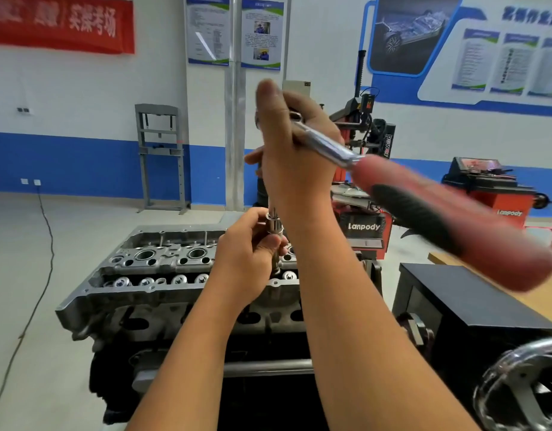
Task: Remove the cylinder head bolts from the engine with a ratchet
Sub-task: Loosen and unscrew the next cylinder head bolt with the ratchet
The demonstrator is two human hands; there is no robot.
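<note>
The main risk here, as I judge it, is the socket slipping off the bolt head or the long extension tipping sideways, because the ratchet [392, 194] is gripped high at its head end rather than by its red and black handle, which swings free toward the camera and looks blurred. A tilted extension could round the bolt or let the tool drop onto the cylinder head [162, 262].

The right hand [294, 150] is curled around the ratchet's head, thumb raised, well above the cylinder head. Below it, the left hand [249, 256] pinches the socket and extension [274, 228] between fingers and thumb, steadying the shaft just above the near right part of the cylinder head. The shaft runs down from the right hand, through the left, toward a hole in the casting; its lower tip is partly hidden by the fingers, so I cannot tell whether it is seated on a bolt or whether a bolt is coming up with it
</note>
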